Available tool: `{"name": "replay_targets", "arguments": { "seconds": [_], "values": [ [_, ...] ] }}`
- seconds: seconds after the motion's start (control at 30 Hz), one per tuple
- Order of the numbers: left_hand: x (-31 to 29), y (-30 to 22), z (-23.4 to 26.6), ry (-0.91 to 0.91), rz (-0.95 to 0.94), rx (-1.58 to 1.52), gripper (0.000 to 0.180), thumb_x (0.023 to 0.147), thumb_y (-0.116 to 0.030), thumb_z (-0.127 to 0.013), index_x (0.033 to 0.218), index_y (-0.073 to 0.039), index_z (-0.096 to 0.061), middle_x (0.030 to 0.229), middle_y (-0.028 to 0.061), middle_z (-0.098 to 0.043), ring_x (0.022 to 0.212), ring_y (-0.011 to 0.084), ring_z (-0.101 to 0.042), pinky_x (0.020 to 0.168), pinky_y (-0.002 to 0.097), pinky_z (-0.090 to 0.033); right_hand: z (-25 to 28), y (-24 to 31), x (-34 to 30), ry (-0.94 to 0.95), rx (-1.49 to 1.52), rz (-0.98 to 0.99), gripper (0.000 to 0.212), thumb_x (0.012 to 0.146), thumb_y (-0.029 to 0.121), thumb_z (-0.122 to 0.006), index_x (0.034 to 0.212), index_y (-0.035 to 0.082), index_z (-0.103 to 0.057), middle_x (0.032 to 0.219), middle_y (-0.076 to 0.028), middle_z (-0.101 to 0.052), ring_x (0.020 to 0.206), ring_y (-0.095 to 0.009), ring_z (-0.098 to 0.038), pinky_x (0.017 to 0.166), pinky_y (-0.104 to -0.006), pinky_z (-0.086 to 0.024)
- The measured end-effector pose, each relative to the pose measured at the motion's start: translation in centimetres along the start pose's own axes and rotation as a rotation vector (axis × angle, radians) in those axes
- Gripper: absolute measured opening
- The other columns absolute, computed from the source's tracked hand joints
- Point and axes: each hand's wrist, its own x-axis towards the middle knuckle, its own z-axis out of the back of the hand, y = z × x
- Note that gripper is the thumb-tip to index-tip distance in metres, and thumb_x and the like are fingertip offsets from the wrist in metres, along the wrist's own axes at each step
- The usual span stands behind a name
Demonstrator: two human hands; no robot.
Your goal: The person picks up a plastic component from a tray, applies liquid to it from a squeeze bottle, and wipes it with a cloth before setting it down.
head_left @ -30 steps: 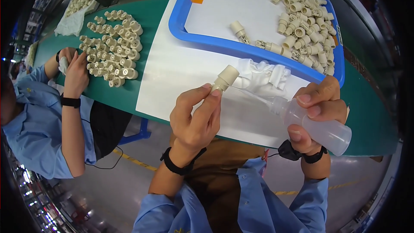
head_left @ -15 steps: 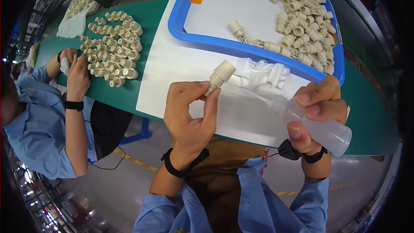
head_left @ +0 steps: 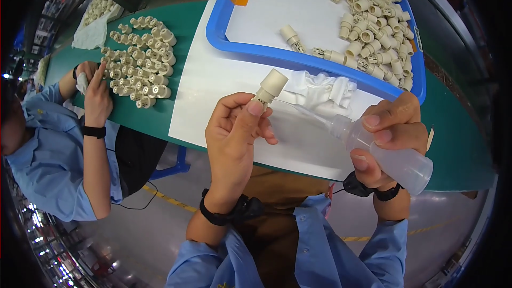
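Note:
Between thumb and fingers, my left hand (head_left: 237, 128) pinches a cream plastic fitting (head_left: 272, 84), its wide smooth end tilted up and to the right. The slotted narrow end is partly covered by the fingers. My right hand (head_left: 392, 136) is wrapped round a translucent squeeze bottle (head_left: 401, 166), held on its side. The bottle's thin nozzle (head_left: 306, 112) points left, its tip close to the fitting's lower part; whether they touch I cannot tell. Behind the nozzle a crumpled white cloth (head_left: 325, 89) lies on the white sheet (head_left: 205, 90).
A blue tray (head_left: 256, 56) at the back holds many similar fittings (head_left: 373, 32), heaped to the right. On the green table (head_left: 186, 26) at left stand rows of cream fittings (head_left: 140, 64). A co-worker (head_left: 58, 144) sits beside them, holding a white cloth.
The fitting has turned and shifted slightly left in my left hand, whose thumb now lies across its front. The bottle has moved very little.

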Motion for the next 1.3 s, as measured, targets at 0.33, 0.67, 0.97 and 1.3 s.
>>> {"name": "replay_targets", "arguments": {
  "seconds": [0.33, 0.67, 0.97, 1.3],
  "values": [
    [0.3, -0.3, 0.3, 0.096, 0.241, -0.308, 0.025, 0.088, -0.026, -0.048, 0.094, -0.001, -0.048, 0.074, 0.006, -0.057, 0.055, 0.0104, -0.051, 0.049, 0.0242, -0.046, -0.1, 0.0, -0.2, -0.059, -0.006, 0.004, 0.039, 0.059, 0.01, -0.077, 0.086, 0.012, -0.049, 0.086, -0.008, -0.057, 0.066, -0.014, -0.051, 0.053, -0.0229, -0.041],
    [0.2, -1.8, 1.6, 0.115, 0.405, -0.553, 0.024, 0.089, -0.026, -0.046, 0.093, -0.003, -0.049, 0.075, 0.0043, -0.055, 0.054, 0.0088, -0.049, 0.046, 0.0218, -0.043, -0.3, -0.2, 0.4, -0.025, 0.052, 0.06, 0.035, 0.063, 0.008, -0.073, 0.087, 0.011, -0.048, 0.087, -0.01, -0.054, 0.063, -0.013, -0.047, 0.053, -0.0227, -0.04],
    [-2.4, -12.4, 10.1, -0.447, -0.592, 1.424, 0.011, 0.075, -0.001, -0.059, 0.086, -0.001, -0.056, 0.077, 0.0082, -0.055, 0.063, 0.0179, -0.055, 0.053, 0.0279, -0.043, 0.0, -1.1, -1.0, -0.215, 0.087, 0.02, 0.03, 0.072, 0.022, -0.064, 0.089, 0.006, -0.045, 0.087, -0.01, -0.045, 0.071, -0.014, -0.04, 0.063, -0.0247, -0.034],
    [2.0, -13.8, 16.6, -0.29, -0.516, 1.96, 0.017, 0.071, -0.002, -0.059, 0.088, -0.006, -0.06, 0.084, 0.0079, -0.056, 0.073, 0.028, -0.057, 0.063, 0.0346, -0.045, 0.1, -1.6, -0.3, -0.196, -0.006, 0.04, 0.029, 0.071, 0.019, -0.063, 0.09, 0.006, -0.047, 0.088, -0.011, -0.046, 0.081, -0.017, -0.042, 0.073, -0.0281, -0.036]
  ]
}}
